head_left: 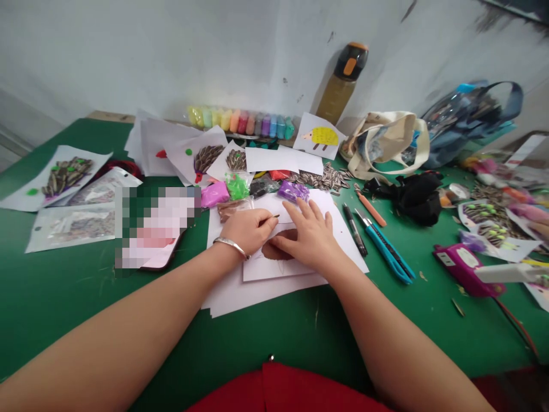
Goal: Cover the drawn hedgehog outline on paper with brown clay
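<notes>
My left hand (250, 230), with a silver bangle at the wrist, is closed in a pinch. A small dark brown piece (276, 216) sticks out from its fingertips, too small to name surely. My right hand (315, 237) lies with fingers spread over a sheet of white paper (261, 272), its thumb touching a flat brown clay shape (274, 250). Part of that shape is hidden under the right hand. Faint pencil lines show on the paper beside it. More white sheets (221, 300) lie underneath. Just beyond the hands are a brown clay packet (227, 209) and a purple one (294, 191).
A phone (165, 229) lies on the left. To the right are a pen (355, 229), a blue cutter (388, 252) and an orange tool (371, 208). Sunflower seeds (332, 178), coloured clays (244, 123), a bottle (341, 83) and a tote bag (386, 143) stand farther back.
</notes>
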Demonstrator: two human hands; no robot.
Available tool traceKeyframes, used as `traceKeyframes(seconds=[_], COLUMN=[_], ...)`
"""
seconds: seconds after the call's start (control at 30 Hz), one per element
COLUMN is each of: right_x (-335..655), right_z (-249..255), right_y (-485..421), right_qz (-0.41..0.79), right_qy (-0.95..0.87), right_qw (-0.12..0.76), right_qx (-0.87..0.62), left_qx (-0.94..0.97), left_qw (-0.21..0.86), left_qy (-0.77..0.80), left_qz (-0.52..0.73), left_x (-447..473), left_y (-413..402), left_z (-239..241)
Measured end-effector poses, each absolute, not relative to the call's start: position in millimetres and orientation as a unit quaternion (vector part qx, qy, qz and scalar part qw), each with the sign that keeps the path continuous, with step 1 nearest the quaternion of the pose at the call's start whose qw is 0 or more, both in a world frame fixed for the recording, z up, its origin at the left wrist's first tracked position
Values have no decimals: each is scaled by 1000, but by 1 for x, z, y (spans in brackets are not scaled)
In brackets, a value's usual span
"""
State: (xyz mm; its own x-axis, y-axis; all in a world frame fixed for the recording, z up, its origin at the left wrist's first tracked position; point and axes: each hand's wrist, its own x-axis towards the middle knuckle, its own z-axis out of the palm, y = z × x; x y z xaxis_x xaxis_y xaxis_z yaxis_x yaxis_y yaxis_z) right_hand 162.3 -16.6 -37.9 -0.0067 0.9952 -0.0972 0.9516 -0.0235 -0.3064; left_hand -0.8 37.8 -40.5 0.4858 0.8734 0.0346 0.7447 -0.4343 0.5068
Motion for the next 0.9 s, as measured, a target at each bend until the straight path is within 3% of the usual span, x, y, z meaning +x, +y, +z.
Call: traceKeyframes(seconds=[0.27, 0.53, 0.9], right_x=[219, 187, 181], right_z=[-8, -13, -32], right_y=[-25, -56, -60], right_qz=[125, 3, 19], right_qy=[-650, -795, -805], right_qw=[211, 40, 32], right_qx=[-719, -605, -592], left_qx=[819, 833, 833], left_qw=[247, 239, 236], left_qy=[496, 477, 478], left_qz=[147, 150, 148], left_x=[-1, -3, -2], left_y=[38, 40, 37], left_z=[-38, -41, -41])
